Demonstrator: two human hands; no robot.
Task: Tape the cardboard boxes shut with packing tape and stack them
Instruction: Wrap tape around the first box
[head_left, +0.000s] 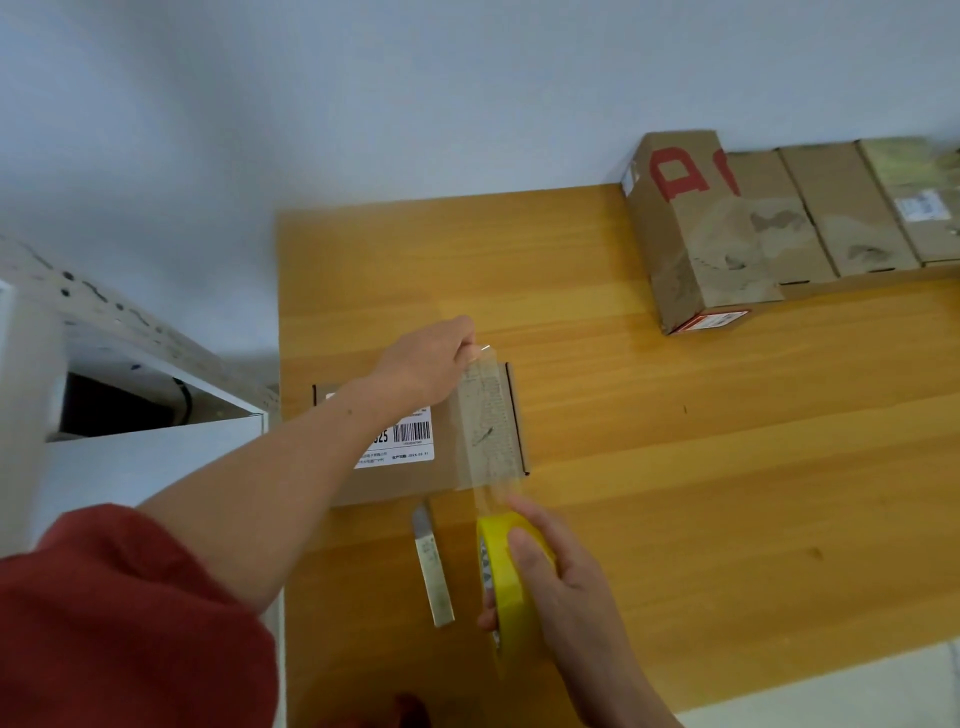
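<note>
So the taping step is going on right now, not the stacking. The cardboard box (441, 470) is lying flat on the wooden table (675, 467), sitting toward 7 o'clock from the middle of the view. Its long axis is running roughly 9 to 3, with the opening flap end pointing to 3 o'clock and the white label (402, 441) facing up.

The left hand (431, 358) is pinching the free end of the tape strip (491, 426) at the box's 12 o'clock edge. The right hand (561, 577) is gripping the yellow tape roll (501, 551) just off the 6 o'clock edge. So the strip is stretching 12 to 6 across the short way, close to that flap end. I can't tell if it's fully stuck down or floating a bit.

Next move, I'm guessing: press the strip onto the cardboard, then cut it near the roll. The knife (432, 566) is lying just at 9 o'clock of the roll, pointing 12 to 6, so one hand is going to have to let go to grab it.

The other boxes (779, 223) are sitting in a row up at 2 o'clock against the wall, which is probably where this one is heading.
</note>
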